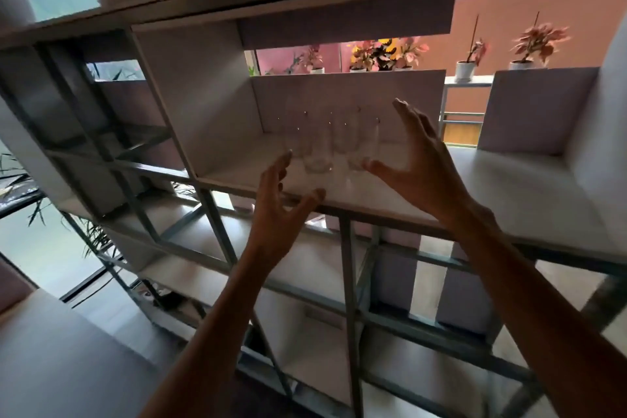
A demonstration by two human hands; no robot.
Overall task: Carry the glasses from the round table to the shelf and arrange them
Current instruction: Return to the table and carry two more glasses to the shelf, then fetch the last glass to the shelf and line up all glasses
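Clear tumbler glasses (pixel 330 142) cluster on white shelf board (pixel 492 187); we flank them, left hand (pixel 276 204) and right hand (pixel 412 163) fingers spread, gripping nothing, probably to tidy.

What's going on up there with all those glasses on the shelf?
A person is arranging clear glasses on a white shelf. The glasses stand bunched together in one compartment. The left hand and the right hand are open, one on each side of the bunch, gripping nothing. The picture is too blurry to tell whether the fingers touch the glass.
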